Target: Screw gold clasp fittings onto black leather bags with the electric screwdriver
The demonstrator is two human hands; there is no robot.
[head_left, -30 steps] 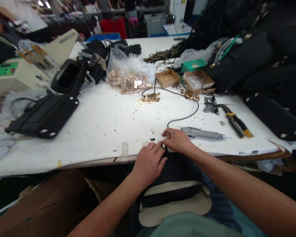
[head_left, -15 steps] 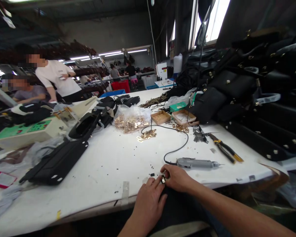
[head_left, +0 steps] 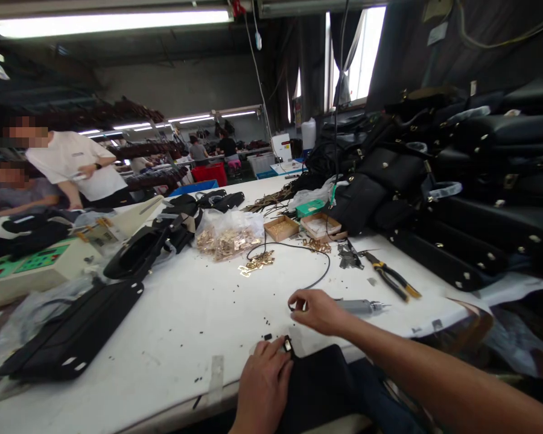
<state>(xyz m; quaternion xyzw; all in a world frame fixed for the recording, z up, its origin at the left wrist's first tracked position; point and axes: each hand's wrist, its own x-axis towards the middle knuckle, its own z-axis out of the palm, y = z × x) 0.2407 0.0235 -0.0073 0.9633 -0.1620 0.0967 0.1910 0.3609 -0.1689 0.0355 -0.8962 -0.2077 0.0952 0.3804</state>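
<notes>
My left hand (head_left: 265, 377) presses a black leather-like piece (head_left: 319, 383) at the table's near edge, its fingers together. Beside its fingertips a small gold metal fitting (head_left: 288, 344) sits on the tip of that piece. My right hand (head_left: 319, 310) is raised off the piece, thumb and fingers curled into a pinch. A small dark bit shows at its fingertips, too small to name. Behind that hand lies a grey electric screwdriver (head_left: 362, 307), partly hidden, bit pointing right.
Gold fittings (head_left: 259, 261) lie loose near a plastic bag (head_left: 228, 235) of more. Two shallow boxes (head_left: 281, 229) stand behind. Yellow-black pliers (head_left: 391, 277) lie right. Black bags (head_left: 457, 223) are piled at the right, a black bag (head_left: 72, 337) lies left. Co-workers (head_left: 79, 163) are farther back.
My right hand has left the gold fitting and moved up and away toward the screwdriver. My left hand stays on the black piece. The camera view has shifted right and tilted up.
</notes>
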